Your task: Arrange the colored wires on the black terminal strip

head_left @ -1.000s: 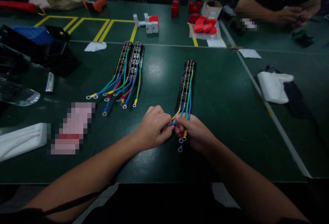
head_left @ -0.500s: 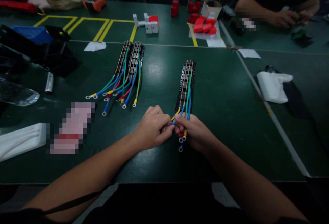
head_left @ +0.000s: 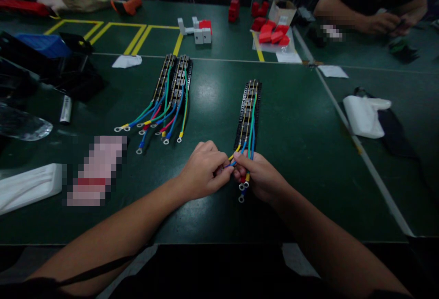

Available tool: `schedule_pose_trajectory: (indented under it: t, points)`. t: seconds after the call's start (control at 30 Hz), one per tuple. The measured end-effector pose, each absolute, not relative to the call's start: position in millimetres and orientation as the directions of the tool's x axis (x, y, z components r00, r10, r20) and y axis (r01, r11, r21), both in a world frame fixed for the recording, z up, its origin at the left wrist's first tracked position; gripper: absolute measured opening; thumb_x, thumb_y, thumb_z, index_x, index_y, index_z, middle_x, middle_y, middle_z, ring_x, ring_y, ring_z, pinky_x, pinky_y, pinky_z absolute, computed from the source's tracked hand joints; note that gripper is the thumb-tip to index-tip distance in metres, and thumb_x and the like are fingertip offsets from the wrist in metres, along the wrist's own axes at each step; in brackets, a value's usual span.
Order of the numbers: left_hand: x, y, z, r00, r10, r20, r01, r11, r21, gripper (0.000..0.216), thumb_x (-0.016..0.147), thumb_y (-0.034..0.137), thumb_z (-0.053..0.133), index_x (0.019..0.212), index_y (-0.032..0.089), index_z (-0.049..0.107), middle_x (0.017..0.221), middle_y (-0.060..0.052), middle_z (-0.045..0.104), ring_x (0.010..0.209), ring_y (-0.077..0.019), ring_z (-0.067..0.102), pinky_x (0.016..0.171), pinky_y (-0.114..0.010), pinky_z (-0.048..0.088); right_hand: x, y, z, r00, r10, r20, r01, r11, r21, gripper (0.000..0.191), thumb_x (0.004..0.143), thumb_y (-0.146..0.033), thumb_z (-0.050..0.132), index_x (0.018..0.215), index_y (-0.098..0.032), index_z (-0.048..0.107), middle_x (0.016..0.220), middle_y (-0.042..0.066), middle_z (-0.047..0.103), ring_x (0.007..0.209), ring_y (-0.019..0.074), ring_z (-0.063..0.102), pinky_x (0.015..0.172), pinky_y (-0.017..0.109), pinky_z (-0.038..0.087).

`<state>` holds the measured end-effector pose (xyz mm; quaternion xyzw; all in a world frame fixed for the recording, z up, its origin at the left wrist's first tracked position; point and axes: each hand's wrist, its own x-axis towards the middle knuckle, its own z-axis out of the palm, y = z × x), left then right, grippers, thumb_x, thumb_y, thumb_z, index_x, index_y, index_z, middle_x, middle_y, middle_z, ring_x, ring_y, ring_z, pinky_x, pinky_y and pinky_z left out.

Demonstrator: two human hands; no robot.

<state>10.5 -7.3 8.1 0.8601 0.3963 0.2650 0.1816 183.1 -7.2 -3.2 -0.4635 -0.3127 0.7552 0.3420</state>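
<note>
A long black terminal strip (head_left: 247, 111) with coloured wires lies on the green table before me. My left hand (head_left: 207, 168) is closed in a pinch on the ends of a yellow wire and a blue wire (head_left: 233, 163) that bend out to the left; their tips are hidden by the fingers. Around the wires at the strip's near end, my right hand (head_left: 259, 175) is closed, thumb on top. Below its fingers hang several ring lugs (head_left: 241, 198) with red, yellow and blue sleeves. Two similar wired strips (head_left: 180, 79) lie side by side further left.
At left are black bins with a blue one (head_left: 43, 45), a marker (head_left: 66, 109), a clear plastic bottle and a white holder (head_left: 32, 187). Red parts (head_left: 272, 34) lie on a bag at the back. Two people sit across the table. A white object (head_left: 365, 114) lies right.
Both my hands and the terminal strip stay in nearly the same place. At the far right, the other person's hands have shifted slightly.
</note>
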Motion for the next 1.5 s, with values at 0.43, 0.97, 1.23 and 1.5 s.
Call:
schedule_pose_trajectory:
  t: [0.43,0.97,1.23,1.5]
  points:
    - [11.9,-6.8,7.0,0.551,0.769,0.324,0.602,-0.635,0.484,0.02,0.083,0.025,0.053,0.066,0.017,0.055,0.059,-0.001,0.052,0.072,-0.0177,0.045,0.067,-0.032,0.03,183.1,-7.3,-3.1,-0.334,0.809,-0.484,-0.238,-0.569,-0.787,0.036,0.081,-0.037,0.064,0.056,-0.017,0.048,0.048,-0.004,0.049,0.045,0.0075,0.047,0.049,0.022,0.035]
    - [10.7,-6.7,8.4,0.555,0.77,0.316,0.604,-0.633,0.483,0.019,0.084,0.027,0.054,0.067,0.017,0.055,0.061,-0.001,0.052,0.074,-0.0181,0.045,0.068,-0.033,0.03,183.6,-6.7,-5.4,-0.338,0.811,-0.477,-0.245,-0.565,-0.788,0.035,0.081,-0.037,0.064,0.057,-0.017,0.049,0.049,-0.003,0.051,0.046,0.0072,0.048,0.05,0.022,0.036]
    - [10.9,-7.0,7.4,0.554,0.773,0.31,0.601,-0.629,0.494,0.018,0.084,0.026,0.053,0.068,0.017,0.055,0.062,-0.001,0.052,0.075,-0.0183,0.046,0.068,-0.033,0.031,182.5,-7.4,-2.9,-0.333,0.814,-0.476,-0.234,-0.561,-0.794,0.036,0.08,-0.038,0.065,0.056,-0.018,0.049,0.048,-0.003,0.049,0.047,0.0078,0.047,0.051,0.023,0.037]
    - [11.5,-6.6,7.8,0.557,0.777,0.292,0.598,-0.62,0.508,0.018,0.084,0.025,0.053,0.067,0.018,0.053,0.062,-0.001,0.053,0.075,-0.0181,0.045,0.068,-0.032,0.032,183.1,-7.9,-3.8,-0.327,0.816,-0.477,-0.233,-0.559,-0.796,0.035,0.079,-0.039,0.066,0.057,-0.018,0.049,0.048,-0.004,0.049,0.046,0.0078,0.047,0.05,0.022,0.036]
